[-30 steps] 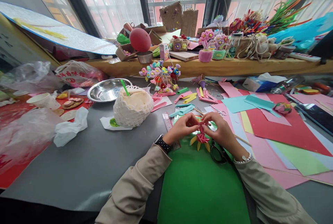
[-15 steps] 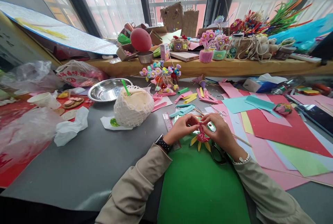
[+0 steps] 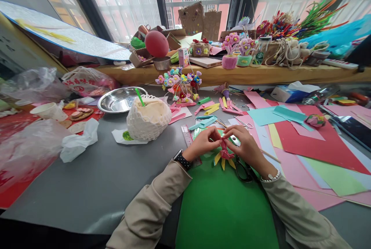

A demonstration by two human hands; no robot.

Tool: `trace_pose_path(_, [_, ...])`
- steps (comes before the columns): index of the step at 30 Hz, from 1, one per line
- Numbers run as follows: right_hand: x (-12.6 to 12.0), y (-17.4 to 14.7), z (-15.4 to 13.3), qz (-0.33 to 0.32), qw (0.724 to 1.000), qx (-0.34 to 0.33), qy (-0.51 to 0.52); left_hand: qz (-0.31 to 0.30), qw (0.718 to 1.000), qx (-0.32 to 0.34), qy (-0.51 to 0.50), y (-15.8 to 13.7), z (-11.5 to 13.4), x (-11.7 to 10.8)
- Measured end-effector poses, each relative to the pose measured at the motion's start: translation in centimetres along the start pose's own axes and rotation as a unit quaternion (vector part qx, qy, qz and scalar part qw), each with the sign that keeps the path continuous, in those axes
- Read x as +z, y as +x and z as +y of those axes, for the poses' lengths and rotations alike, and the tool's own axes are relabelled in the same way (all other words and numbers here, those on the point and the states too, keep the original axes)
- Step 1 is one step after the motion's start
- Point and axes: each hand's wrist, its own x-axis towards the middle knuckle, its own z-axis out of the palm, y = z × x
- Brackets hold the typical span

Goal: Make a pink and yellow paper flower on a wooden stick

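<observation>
A folded paper flower, pink with yellow pointed petals at its lower edge, is pinched between my two hands. My left hand grips its upper pink part with closed fingertips. From the other side my right hand pinches the same part, thumb and fingers together. Both hands are above the far end of a green sheet. Black-handled scissors lie beside my right hand, partly hidden by it. A clear ruler lies just beyond my left wrist.
Coloured paper sheets spread over the right side. A coconut with a green straw and a metal plate stand at left. Pink, yellow and blue paper strips lie ahead. Crafts crowd the wooden ledge behind.
The paper flower has tilted slightly in my fingers, and its yellow petals sit a little lower and further right. Both hands keep their pinch almost in place.
</observation>
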Motion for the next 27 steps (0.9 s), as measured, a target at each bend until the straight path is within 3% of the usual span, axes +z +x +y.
trace_pose_path(10, [-0.17,-0.02,-0.06,0.024,0.999,0.02,-0.008,0.012,1.0,0.019,0.009,-0.08,0.1,0.1])
trace_pose_path(27, [-0.23,-0.15,-0.4,0.049,0.995,-0.022,-0.081,0.042,0.998,0.045,0.033,-0.13,0.02,0.51])
